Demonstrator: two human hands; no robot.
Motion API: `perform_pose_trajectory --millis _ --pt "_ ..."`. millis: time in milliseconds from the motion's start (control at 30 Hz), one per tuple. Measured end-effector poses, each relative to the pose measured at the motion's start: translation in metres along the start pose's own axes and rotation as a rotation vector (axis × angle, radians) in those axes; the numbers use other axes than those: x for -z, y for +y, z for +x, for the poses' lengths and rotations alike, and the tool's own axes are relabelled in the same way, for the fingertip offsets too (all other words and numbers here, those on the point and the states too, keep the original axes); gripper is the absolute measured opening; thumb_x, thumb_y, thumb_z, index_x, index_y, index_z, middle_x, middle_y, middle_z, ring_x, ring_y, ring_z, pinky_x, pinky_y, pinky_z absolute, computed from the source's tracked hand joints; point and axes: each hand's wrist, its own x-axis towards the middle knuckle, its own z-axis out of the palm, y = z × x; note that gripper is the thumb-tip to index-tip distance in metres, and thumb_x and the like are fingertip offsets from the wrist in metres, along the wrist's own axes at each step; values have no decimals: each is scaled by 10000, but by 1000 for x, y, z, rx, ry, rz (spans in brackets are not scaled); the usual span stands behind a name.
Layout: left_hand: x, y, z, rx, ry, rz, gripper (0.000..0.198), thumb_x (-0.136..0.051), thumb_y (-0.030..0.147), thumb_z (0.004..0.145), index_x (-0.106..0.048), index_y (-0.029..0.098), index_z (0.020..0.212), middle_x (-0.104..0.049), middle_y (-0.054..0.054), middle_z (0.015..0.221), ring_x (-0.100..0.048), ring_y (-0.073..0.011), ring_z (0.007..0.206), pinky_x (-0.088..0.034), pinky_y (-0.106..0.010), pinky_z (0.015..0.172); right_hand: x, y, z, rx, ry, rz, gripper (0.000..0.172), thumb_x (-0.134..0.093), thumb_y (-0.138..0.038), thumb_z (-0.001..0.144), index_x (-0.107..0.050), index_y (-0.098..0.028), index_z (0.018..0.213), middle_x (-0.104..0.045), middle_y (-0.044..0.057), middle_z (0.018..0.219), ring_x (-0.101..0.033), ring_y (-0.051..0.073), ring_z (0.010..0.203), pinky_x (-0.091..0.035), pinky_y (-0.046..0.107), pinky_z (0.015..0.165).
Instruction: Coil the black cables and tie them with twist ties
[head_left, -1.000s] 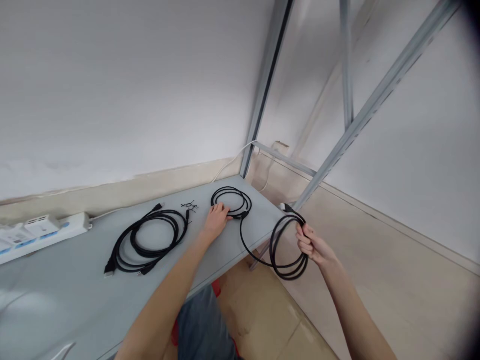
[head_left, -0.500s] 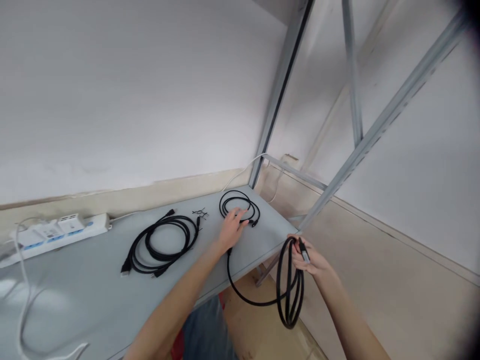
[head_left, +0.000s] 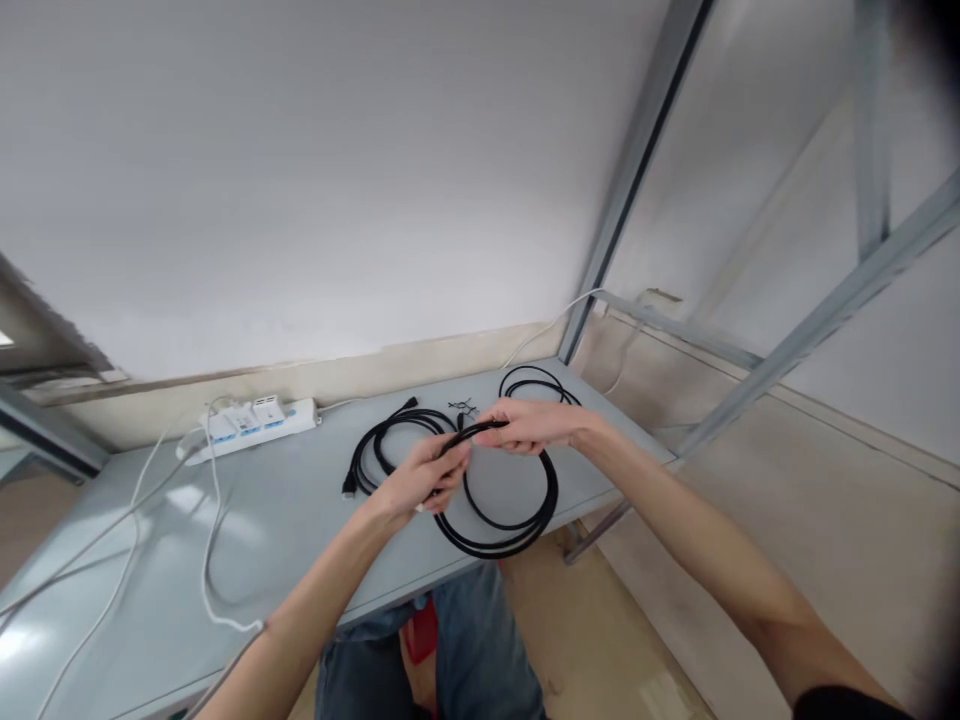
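Note:
A black cable point(head_left: 551, 495) hangs in loops between my two hands, over the table's front part. My left hand point(head_left: 427, 472) is closed around the bundled strands on one side. Close beside it, my right hand point(head_left: 529, 424) grips the same strands with thumb and fingers. A second coiled black cable point(head_left: 367, 440) lies on the table behind my left hand, its plug showing at the left. Behind my right hand is a thinner coiled black cable point(head_left: 536, 372), partly covered by the hand. Several small black twist ties point(head_left: 463, 407) lie between the two coils.
The grey table point(head_left: 300, 520) meets a wall at the back. A white power strip point(head_left: 259, 432) with adapters sits at the back left, and white cords point(head_left: 210, 550) trail from it. Metal frame posts point(head_left: 637, 170) rise at the right corner, with diagonal bars beyond the table's right end.
My hands have come together over the table's middle, the right one moving left with the looped cable. My left hand has left the thin coil and grips the looped cable. The view has shifted left.

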Motion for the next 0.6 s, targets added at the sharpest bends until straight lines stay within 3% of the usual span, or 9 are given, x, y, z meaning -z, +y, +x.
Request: perform_pose_trajectory --millis 67,133,200,267,333,400,500,600 --pt "9 13 -24 -108 121 -55 425 -689 514 956 -460 208 770 -297 127 491 -259 -32 334 -205 -170 353 -5 -5 3 101 -86 53 429 -728 -516 945 -530 -188 751 -361 -110 533 -371 56 437 -398 183 438" --pt "19 25 -50 -253 262 -145 379 -683 454 976 -471 204 785 -258 137 466 -227 -29 331 -242 -158 361 -12 -3 6 247 -153 120 442 -693 -507 977 -532 -186 720 -426 -80 523 -572 122 560 -575 305 678" --pt "32 34 -73 -306 337 -210 341 -669 433 990 -492 202 811 -277 132 469 -224 -34 331 -259 -157 352 -23 0 15 377 -189 166 426 -690 -483 987 -539 -183 725 -494 -50 567 -673 176 724 -566 434 928" --pt "46 38 -92 -354 409 -261 309 -673 406 990 -504 204 829 -291 130 468 -217 -40 327 -264 -157 338 -37 2 35 433 -212 219 389 -723 -460 970 -540 -186 763 -526 -40 635 -679 185 782 -518 480 1016" --pt "64 36 -105 -409 475 -285 298 -683 384 985 -504 204 829 -306 128 469 -212 -41 328 -270 -158 331 -53 0 62 443 -209 303 396 -730 -474 961 -516 -198 774 -483 -52 653 -619 158 720 -532 445 955" --pt "86 28 -118 -455 532 -275 290 -688 367 983 -507 202 828 -319 126 470 -223 -42 330 -288 -160 336 -69 -8 95 470 -149 380 398 -727 -473 963 -504 -201 777 -398 -79 631 -469 106 598 -527 344 807" --pt "127 10 -141 -428 570 -212 274 -714 374 964 -543 195 847 -346 125 467 -301 -46 348 -438 -186 430 -89 -31 140 491 -45 488 331 -692 -459 988 -557 -190 850 -227 -113 608 -212 73 513 -348 215 545" --pt "162 -7 -169 -310 591 -131 340 -794 417 891 -572 174 807 -474 74 514 -555 -98 497 -599 -275 660 -102 -61 174 424 -29 486 259 -636 -404 1025 -591 -174 918 -210 -114 620 -134 62 498 -173 191 456"
